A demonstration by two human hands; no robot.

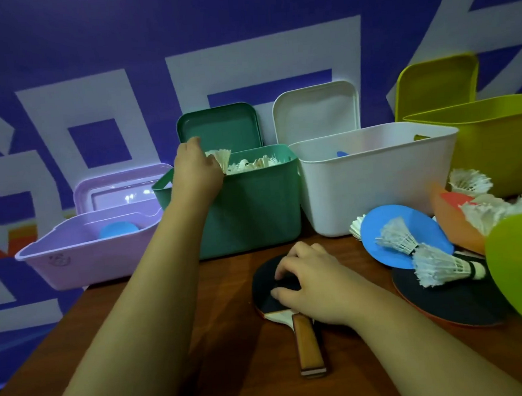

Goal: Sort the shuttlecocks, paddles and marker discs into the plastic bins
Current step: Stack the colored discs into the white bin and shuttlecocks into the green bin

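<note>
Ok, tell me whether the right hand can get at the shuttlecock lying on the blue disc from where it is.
Probably yes. The right hand rests on a paddle just left of the blue disc, and the shuttlecock lies on top, uncovered, with bare table between them.

Two bare forearms, left hand [196,168] and right hand [313,282] ungloved, sleeveless.

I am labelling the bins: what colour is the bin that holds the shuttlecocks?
Green, seen clearly in the head view: the green bin with white shuttlecocks inside.
</note>
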